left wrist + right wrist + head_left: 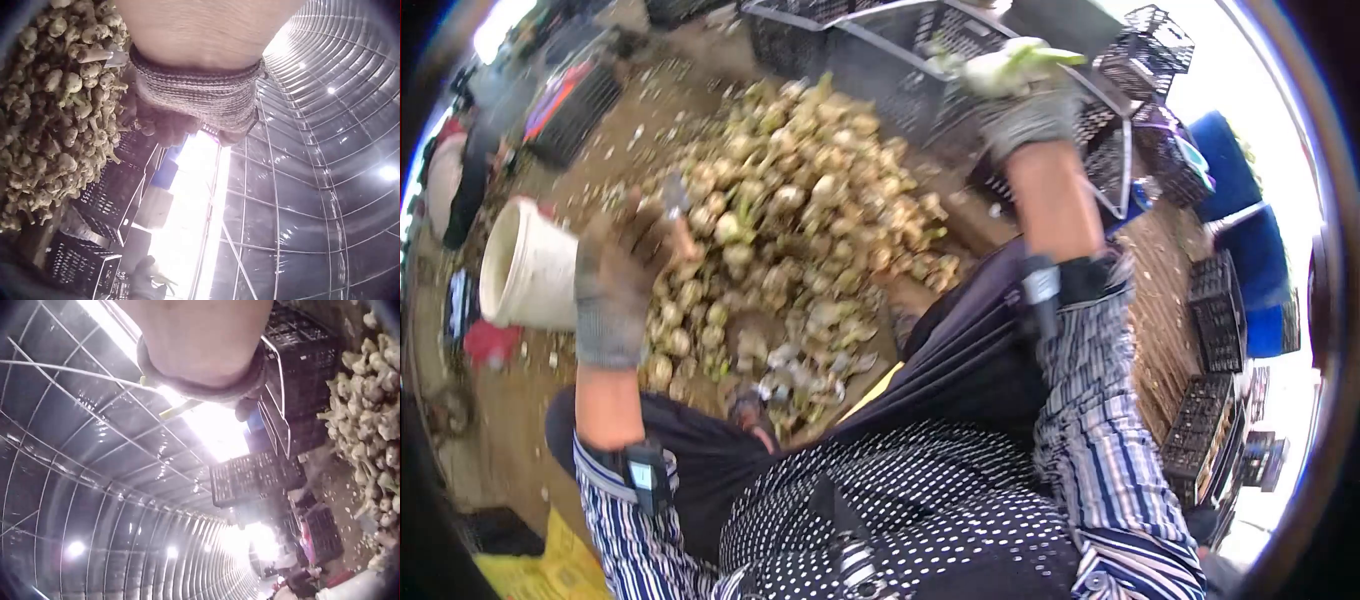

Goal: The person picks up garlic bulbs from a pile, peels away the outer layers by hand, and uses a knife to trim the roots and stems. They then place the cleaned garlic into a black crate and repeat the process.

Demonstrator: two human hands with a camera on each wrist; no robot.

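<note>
My gloved right hand [1032, 112] reaches forward and grips a pale green vegetable [1020, 68], its green stem pointing right, over the black crates [880, 65]. In the right wrist view, green stem ends [181, 409] show past the wrist, which hides most of that hand. My gloved left hand [620, 265], blurred by motion, is above the left side of a heap of knobby vegetables [790, 190]. Its fingers are curled by a small knife [675, 195], whose wooden handle [94, 56] shows in the left wrist view; the grip itself is hidden behind the cuff.
A white bucket [530, 265] stands left of the left hand. Leaf scraps [810, 370] lie between the feet. Black crates [1218, 310] and blue containers [1255, 260] stand along the right. Another crate [575, 115] with colourful contents is at the back left. A yellow sack [550, 565] lies front left.
</note>
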